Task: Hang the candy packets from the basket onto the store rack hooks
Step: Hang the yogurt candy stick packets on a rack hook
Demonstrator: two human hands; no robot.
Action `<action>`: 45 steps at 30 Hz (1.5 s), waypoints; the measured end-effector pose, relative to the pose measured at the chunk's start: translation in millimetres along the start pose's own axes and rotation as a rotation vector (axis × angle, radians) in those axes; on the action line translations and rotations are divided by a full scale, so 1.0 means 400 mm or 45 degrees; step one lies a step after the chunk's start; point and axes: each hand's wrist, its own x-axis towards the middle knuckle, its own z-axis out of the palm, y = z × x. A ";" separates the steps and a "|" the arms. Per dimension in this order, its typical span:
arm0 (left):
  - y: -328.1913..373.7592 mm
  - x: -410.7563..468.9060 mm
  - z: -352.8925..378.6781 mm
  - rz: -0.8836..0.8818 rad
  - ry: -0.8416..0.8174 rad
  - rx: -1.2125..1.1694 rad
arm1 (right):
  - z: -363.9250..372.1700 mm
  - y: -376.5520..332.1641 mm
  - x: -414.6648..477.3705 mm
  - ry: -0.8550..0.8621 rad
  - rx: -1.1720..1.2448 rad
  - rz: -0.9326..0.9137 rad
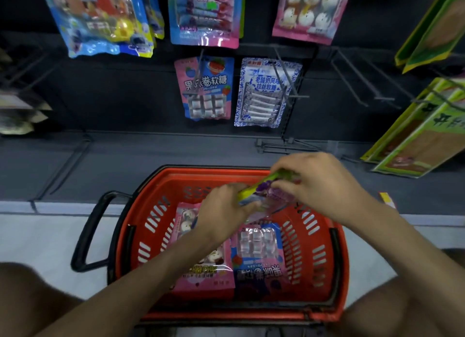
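Candy packet (260, 189) with a green top strip, a purple grape print and a clear body sits just right of the frame's centre, held above the far half of the red basket (302, 238); the left hand (224, 208) grips its lower-left end with fingers curled round the edge; the right hand (319, 183) pinches its upper-right end between thumb and bent fingers; both forearms reach in from the bottom of the frame, with a knee in each lower corner; inside the basket, in the lower middle, lie two more packets side by side and touching: a pink packet (206, 273) partly under the left forearm and a pink-and-blue packet (261, 258) to its right; the basket's black handle (86, 236) is folded out to the left over the pale floor (37, 236); on the dark rack above, at upper centre, a strawberry soft-candy packet (203, 87) and a blue-and-white packet (266, 92) hang next to each other on wire hooks (285, 77); more hooks jut out to their right; a higher row of colourful packets runs along the top edge; green packages (422, 127) fill the right edge
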 end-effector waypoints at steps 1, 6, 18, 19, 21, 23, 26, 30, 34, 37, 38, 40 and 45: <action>0.002 0.003 -0.007 -0.008 0.005 -0.033 | -0.004 0.023 -0.005 0.069 0.005 0.032; 0.011 0.024 -0.053 -0.124 0.059 -0.425 | -0.033 0.111 0.008 0.247 0.256 0.243; 0.080 0.043 -0.157 -0.366 0.073 -1.172 | -0.010 0.103 0.010 0.207 1.204 0.872; 0.081 0.045 -0.161 -0.374 0.096 -1.222 | -0.015 0.089 0.010 0.144 1.309 0.875; 0.087 0.048 -0.166 -0.387 0.127 -1.287 | -0.016 0.063 0.002 0.013 1.412 0.823; 0.094 0.047 -0.171 -0.373 0.147 -1.320 | -0.005 0.049 -0.003 -0.050 1.528 0.781; 0.106 0.048 -0.179 -0.351 0.191 -1.357 | 0.006 0.032 0.004 -0.036 1.671 0.707; 0.115 0.046 -0.202 -0.284 0.198 -1.405 | 0.003 0.002 0.010 0.126 1.755 0.653; 0.114 0.031 -0.224 -0.266 0.088 -1.285 | -0.009 -0.025 0.032 0.237 1.864 0.618; 0.113 0.017 -0.241 -0.255 0.122 -1.218 | -0.013 -0.042 0.046 0.252 1.883 0.615; 0.113 0.013 -0.250 -0.245 0.138 -1.214 | -0.014 -0.050 0.049 0.252 1.887 0.610; 0.117 0.007 -0.270 -0.230 0.160 -1.226 | -0.017 -0.062 0.059 0.243 1.886 0.592; 0.131 0.001 -0.310 -0.240 0.187 -1.298 | -0.056 -0.078 0.109 0.206 1.841 0.551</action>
